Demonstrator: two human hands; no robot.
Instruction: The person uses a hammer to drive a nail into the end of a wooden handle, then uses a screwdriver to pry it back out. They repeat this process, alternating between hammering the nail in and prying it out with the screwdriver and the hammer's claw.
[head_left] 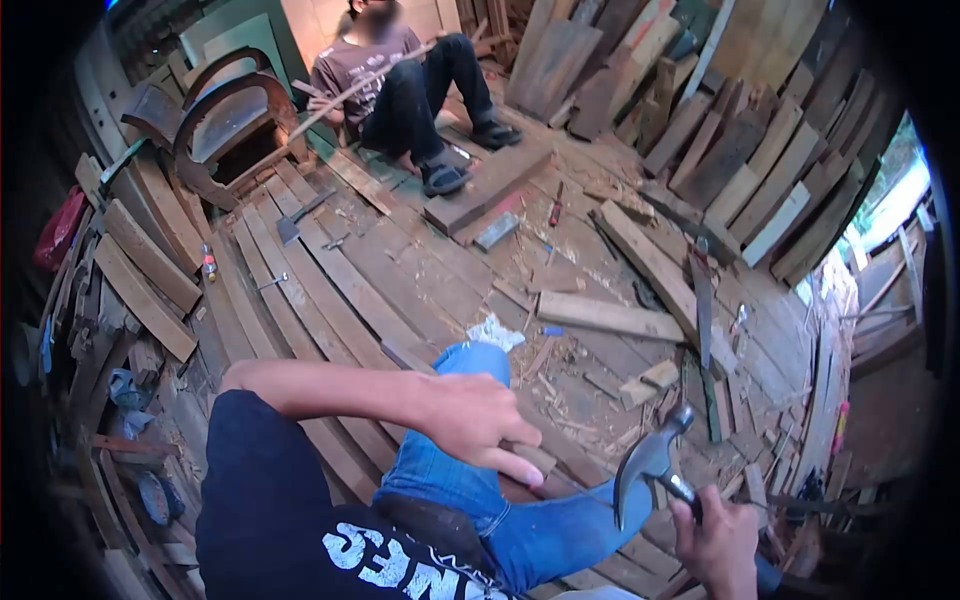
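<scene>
My right hand [722, 540] is closed round the handle of a claw hammer [652, 462], its metal head raised beside my right knee. Over my lap, my left hand [478, 425] grips a short piece of wood [532, 457]; its end shows between thumb and fingers, and the rest is hidden by the hand. My legs in blue jeans [570, 530] are bent on the plank floor. Wood shavings and offcuts [650, 385] lie just beyond my legs, with a crumpled white cloth or paper [496, 332] among them.
Another person [375, 95] sits at the back holding a long wooden strip, near a curved wooden frame [235, 120]. A handsaw [703, 300], long beams [610, 316], a thick plank [490, 188] and a hatchet-like tool [300, 218] lie about. Boards [770, 170] lean at right.
</scene>
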